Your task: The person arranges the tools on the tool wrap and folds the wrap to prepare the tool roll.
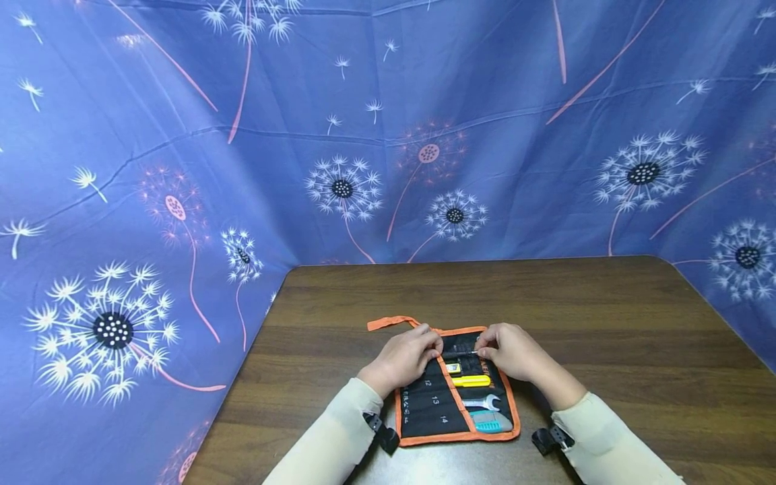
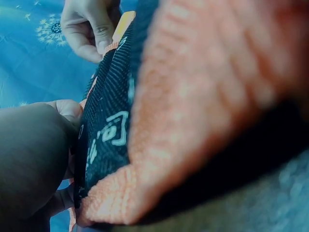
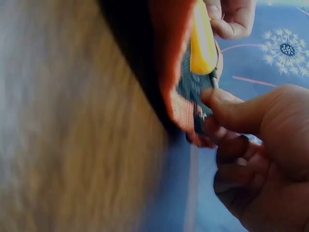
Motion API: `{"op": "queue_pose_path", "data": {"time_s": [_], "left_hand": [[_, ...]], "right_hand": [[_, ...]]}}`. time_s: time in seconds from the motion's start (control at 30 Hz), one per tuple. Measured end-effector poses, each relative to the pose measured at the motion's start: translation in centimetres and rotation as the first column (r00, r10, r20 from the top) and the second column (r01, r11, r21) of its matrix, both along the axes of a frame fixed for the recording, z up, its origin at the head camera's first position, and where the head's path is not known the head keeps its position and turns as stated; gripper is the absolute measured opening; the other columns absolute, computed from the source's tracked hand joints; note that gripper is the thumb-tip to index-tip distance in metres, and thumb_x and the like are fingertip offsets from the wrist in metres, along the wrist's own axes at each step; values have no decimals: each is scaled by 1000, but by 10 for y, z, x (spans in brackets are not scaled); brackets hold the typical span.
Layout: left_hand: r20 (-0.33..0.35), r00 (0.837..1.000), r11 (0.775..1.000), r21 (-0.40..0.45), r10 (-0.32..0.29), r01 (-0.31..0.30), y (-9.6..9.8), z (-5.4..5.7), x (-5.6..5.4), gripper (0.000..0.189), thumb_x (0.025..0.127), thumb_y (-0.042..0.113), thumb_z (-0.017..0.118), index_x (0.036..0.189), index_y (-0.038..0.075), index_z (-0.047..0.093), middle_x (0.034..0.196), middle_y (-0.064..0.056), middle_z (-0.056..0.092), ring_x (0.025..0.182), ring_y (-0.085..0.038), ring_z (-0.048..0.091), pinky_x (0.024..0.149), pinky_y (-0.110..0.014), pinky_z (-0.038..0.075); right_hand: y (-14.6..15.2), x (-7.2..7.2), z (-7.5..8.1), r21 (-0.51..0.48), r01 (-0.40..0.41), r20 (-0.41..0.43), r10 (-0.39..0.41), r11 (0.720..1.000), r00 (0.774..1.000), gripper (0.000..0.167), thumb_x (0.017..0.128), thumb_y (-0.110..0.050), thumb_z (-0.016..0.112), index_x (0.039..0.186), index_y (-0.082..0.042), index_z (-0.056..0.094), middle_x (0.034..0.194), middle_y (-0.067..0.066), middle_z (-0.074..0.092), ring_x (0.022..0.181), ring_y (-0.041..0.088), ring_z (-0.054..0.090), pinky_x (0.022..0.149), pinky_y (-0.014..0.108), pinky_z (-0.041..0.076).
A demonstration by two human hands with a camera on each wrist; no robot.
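Observation:
A black tool pouch (image 1: 418, 421) with orange trim lies unfolded on the table, its pocket slots numbered 12, 13 and 14. At the pocket's orange edge, my left hand (image 1: 401, 358) pinches the trim near the top. My right hand (image 1: 514, 351) pinches the end of a thin metal rod-like tool (image 3: 215, 79), which lies across the upper slot; its other end is hidden. Below it are a small yellow-and-white item (image 1: 453, 368), a yellow handle (image 1: 471, 381), an open-end wrench (image 1: 483, 402) and a teal-handled tool (image 1: 492, 422), all partly inside the pocket.
An orange tie strap (image 1: 388, 323) extends left from the pouch's top edge. The wooden table (image 1: 606, 316) reaches back to a blue dandelion-print cloth (image 1: 515, 135). Black wrist cameras (image 1: 548, 441) hang close to the tabletop beside the pouch.

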State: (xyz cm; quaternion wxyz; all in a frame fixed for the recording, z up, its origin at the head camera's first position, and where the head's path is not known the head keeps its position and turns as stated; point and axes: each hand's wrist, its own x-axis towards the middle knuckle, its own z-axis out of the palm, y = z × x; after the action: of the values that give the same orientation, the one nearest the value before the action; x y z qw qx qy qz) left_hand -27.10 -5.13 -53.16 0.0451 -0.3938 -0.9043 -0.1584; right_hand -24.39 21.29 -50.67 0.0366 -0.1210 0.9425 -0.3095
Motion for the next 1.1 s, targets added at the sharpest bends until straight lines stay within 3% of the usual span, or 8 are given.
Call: {"op": "queue_pose_path", "data": {"time_s": [0.13,0.37,0.67,0.97,1.1], "left_hand": [[7,1000,1000,-2,-6,6,0,2,1,11,108,30,58,98,28,53,91,10,43,71,-6,44,65,-22,38],[-25,999,999,-43,-31,30,2,5,2,13,108,30,56,97,27,52,91,10,43,72,-6,44,65,-21,38],[-56,997,998,-45,-46,43,5,4,2,17,108,24,60,94,26,50,89,9,41,70,-6,42,64,-20,35],[-39,998,998,-32,-51,50,4,5,3,18,108,19,58,93,25,50,90,8,41,71,-7,41,65,-20,34],[-18,999,999,-32,-43,42,2,4,2,17,108,22,58,94,26,50,90,9,42,72,-7,42,65,-20,36]], "right_hand": [[-3,-2,-1,2,-13,-41,13,1000,999,22,92,-1,78,82,-21,78,92,-6,70,84,13,62,77,45,53],[-8,-1,-2,23,-25,24,24,999,999,23,96,-5,75,79,-21,75,85,-8,68,79,12,58,77,43,51],[-16,1,-2,33,9,-2,-9,999,1000,26,90,-6,81,72,-22,70,65,-7,56,61,14,51,60,34,41],[-18,1,-2,78,-16,38,13,997,999,26,96,-9,75,76,-23,71,80,-8,63,74,13,54,73,39,46],[-16,0,2,120,-23,24,21,993,1000,25,96,-12,77,75,-25,70,80,-8,62,71,14,54,70,39,45]]}}
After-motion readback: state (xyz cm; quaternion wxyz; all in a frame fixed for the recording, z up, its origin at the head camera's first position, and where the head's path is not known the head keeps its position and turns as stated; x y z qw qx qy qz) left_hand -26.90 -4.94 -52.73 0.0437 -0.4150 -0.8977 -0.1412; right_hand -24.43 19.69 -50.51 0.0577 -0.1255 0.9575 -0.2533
